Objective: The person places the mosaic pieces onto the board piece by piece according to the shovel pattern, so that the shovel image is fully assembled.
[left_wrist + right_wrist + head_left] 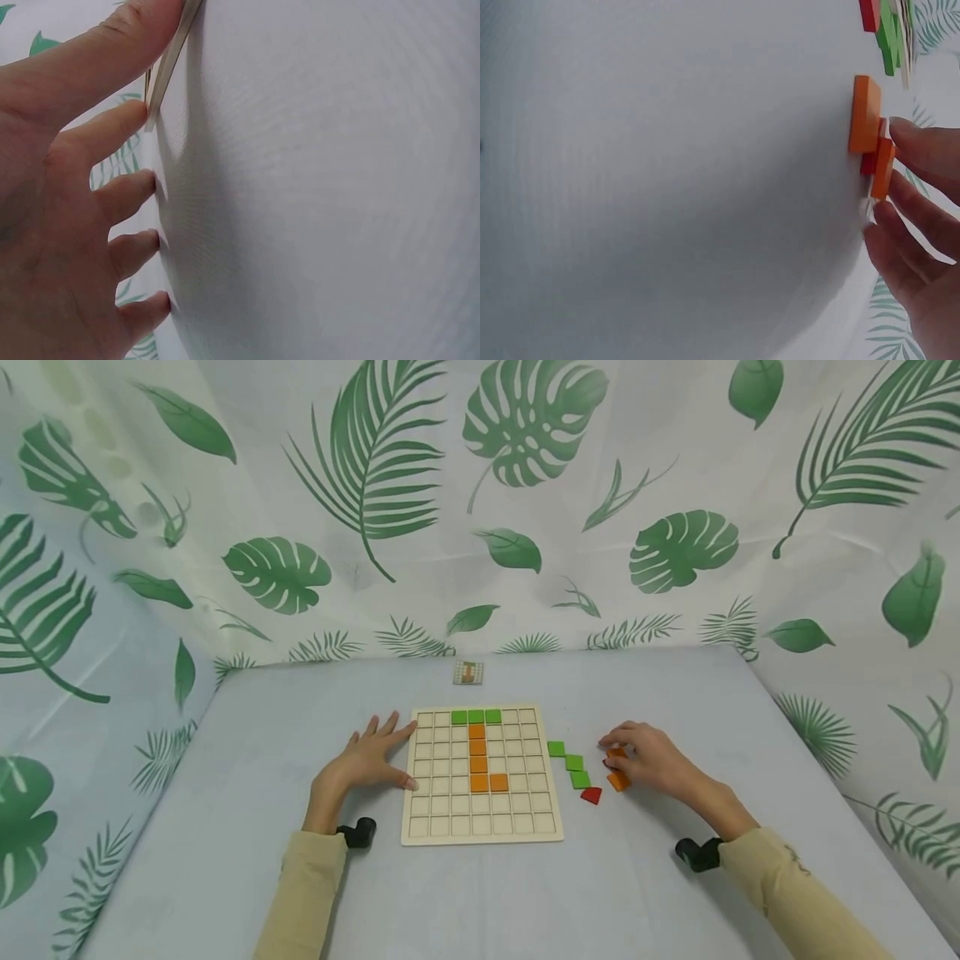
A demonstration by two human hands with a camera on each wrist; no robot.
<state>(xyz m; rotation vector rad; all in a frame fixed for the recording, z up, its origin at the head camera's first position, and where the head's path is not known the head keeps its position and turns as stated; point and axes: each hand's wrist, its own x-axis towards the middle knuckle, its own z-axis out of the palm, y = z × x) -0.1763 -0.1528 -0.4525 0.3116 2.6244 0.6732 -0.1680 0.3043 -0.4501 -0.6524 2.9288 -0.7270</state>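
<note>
A pale wooden grid board (442, 827) lies on the table, with green square tiles (476, 717) along its top row and several orange tiles (478, 764) running below them. My left hand (363, 764) rests at the board's left edge, fingers spread, its thumb and index finger touching the rim. To the right of the board, my right hand (652, 762) pinches an orange tile (883, 169) between thumb and fingers. Another orange tile (865, 114) lies right beside it, with a red piece (868, 163) partly hidden behind them.
Three loose green tiles (574, 763) form a slanting line between the board and my right hand. A red piece (591, 795) with a curved edge lies just below them. A small pattern card (468, 673) sits behind the board. Leaf-printed cloth (420, 568) hangs around the table.
</note>
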